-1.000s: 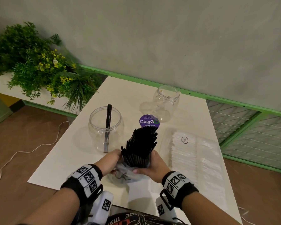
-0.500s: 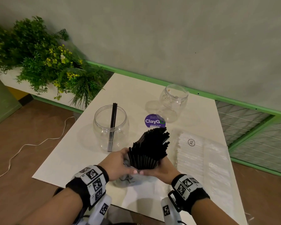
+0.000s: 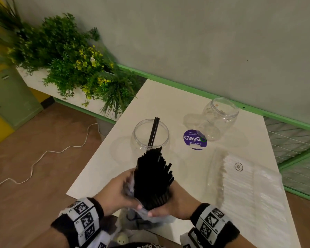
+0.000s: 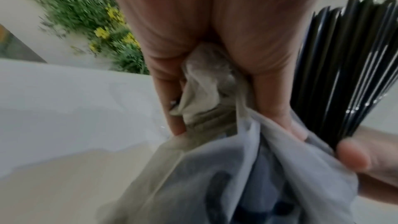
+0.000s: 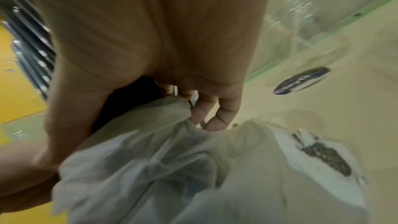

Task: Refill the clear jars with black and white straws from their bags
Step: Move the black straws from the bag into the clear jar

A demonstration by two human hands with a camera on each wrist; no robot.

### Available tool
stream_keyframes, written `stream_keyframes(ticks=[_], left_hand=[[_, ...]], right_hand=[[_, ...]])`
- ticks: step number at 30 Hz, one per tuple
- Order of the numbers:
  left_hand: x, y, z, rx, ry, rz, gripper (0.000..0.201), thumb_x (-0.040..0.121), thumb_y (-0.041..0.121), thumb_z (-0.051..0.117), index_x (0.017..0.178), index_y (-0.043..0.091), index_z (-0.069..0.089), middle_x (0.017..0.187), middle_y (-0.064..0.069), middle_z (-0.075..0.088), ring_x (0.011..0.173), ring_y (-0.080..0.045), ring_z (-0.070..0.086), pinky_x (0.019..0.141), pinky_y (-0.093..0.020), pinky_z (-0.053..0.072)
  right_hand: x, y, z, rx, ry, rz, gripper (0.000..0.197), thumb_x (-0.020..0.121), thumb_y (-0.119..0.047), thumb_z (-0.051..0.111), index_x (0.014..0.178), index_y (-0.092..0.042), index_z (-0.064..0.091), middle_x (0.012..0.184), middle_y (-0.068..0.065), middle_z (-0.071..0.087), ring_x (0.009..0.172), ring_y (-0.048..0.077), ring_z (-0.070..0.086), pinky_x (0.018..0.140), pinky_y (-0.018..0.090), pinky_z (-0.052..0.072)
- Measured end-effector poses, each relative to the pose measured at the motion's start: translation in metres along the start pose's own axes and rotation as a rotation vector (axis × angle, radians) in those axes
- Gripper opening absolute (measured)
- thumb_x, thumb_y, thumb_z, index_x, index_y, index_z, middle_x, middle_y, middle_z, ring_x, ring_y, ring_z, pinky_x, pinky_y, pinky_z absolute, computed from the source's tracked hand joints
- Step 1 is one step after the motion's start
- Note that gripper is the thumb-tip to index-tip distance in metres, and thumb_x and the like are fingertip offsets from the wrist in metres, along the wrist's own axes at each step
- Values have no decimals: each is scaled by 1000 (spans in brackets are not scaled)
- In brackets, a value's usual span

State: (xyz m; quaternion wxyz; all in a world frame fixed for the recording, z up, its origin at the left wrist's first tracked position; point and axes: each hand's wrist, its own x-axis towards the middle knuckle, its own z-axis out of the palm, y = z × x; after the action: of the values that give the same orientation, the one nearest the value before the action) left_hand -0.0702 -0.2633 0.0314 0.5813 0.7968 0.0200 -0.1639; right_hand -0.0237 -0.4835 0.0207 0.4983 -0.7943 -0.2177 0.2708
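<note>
A thick bundle of black straws (image 3: 153, 178) stands tilted above the table's near edge, its tips pointing at the near clear jar (image 3: 150, 136), which holds a few black straws. My right hand (image 3: 166, 203) grips the bundle's base (image 4: 344, 77). My left hand (image 3: 120, 192) pinches the crumpled clear bag (image 4: 215, 108) pulled down below the bundle (image 5: 150, 159). A second clear jar (image 3: 220, 119) stands farther back, without straws. The bag of white straws (image 3: 243, 187) lies flat on the right of the table.
A purple round sticker (image 3: 195, 139) lies on the white table (image 3: 159, 97) between the jars. A planter with green plants (image 3: 70, 65) runs along the left. A white cable (image 3: 43, 158) trails on the brown floor. A green rail (image 3: 186, 86) lines the wall.
Both hands have lifted the black straw bundle and swung it left toward the near jar. More of the bundle stands out of the bag. The head view has turned left.
</note>
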Motion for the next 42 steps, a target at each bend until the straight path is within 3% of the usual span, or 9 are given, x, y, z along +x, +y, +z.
stream_keyframes(ticks=[3,7,10,12,16,20,25,34,42], left_hand=[[-11,-11,-35,14,96,-44,75,45,19,91,108,14,49,94,-2,67,84,-10,66,78,-38,55],[-15,-17,-79,84,258,-36,65,42,31,88,87,21,42,76,3,60,61,-1,54,56,-23,46],[-15,-21,-101,79,345,-45,63,55,11,90,89,25,38,81,2,60,61,-3,54,50,-15,44],[-16,-25,-110,29,380,-33,73,59,2,87,99,35,36,99,12,56,84,-10,59,58,-9,45],[-21,-26,-120,-59,436,26,115,61,-3,84,126,63,16,124,12,47,105,-18,59,69,-28,52],[-10,-32,-125,-50,441,44,121,59,-2,85,130,65,13,131,10,45,120,-12,51,100,-37,47],[9,-44,-123,-27,351,-18,115,46,24,89,123,71,18,139,6,44,126,-16,48,103,-42,46],[18,-50,-119,69,328,-43,95,44,31,88,128,33,42,122,3,56,112,-17,57,96,-45,49],[18,-30,-130,440,211,-78,88,53,40,89,129,22,47,117,9,49,110,-12,52,93,-30,45]], right_hand=[[28,-16,25,-80,63,-86,95,50,-52,90,132,-34,44,124,4,52,119,21,51,98,45,46],[70,-40,49,-101,98,-142,95,49,-62,85,129,-46,37,125,6,49,118,27,50,97,48,45],[93,-50,67,-141,139,-212,84,53,-57,84,116,-64,29,115,7,50,109,30,53,92,49,47],[103,-57,77,-170,134,-237,82,56,-57,82,121,-57,33,116,7,50,109,30,53,92,49,47],[114,-70,82,-322,197,-326,90,62,-53,80,136,-18,44,122,0,47,110,21,49,97,39,43],[121,-67,80,-336,186,-252,87,63,-47,79,138,-20,43,126,-3,44,113,20,49,100,38,43],[121,-68,72,-451,135,-123,95,61,-69,70,139,-24,41,128,-3,44,112,21,43,100,37,41],[118,-76,59,-589,108,-143,94,58,-80,58,135,-27,46,119,-5,51,104,18,45,95,37,42],[115,-83,49,-356,192,-139,56,65,-49,82,105,-22,55,101,-7,54,98,16,45,83,28,40]])
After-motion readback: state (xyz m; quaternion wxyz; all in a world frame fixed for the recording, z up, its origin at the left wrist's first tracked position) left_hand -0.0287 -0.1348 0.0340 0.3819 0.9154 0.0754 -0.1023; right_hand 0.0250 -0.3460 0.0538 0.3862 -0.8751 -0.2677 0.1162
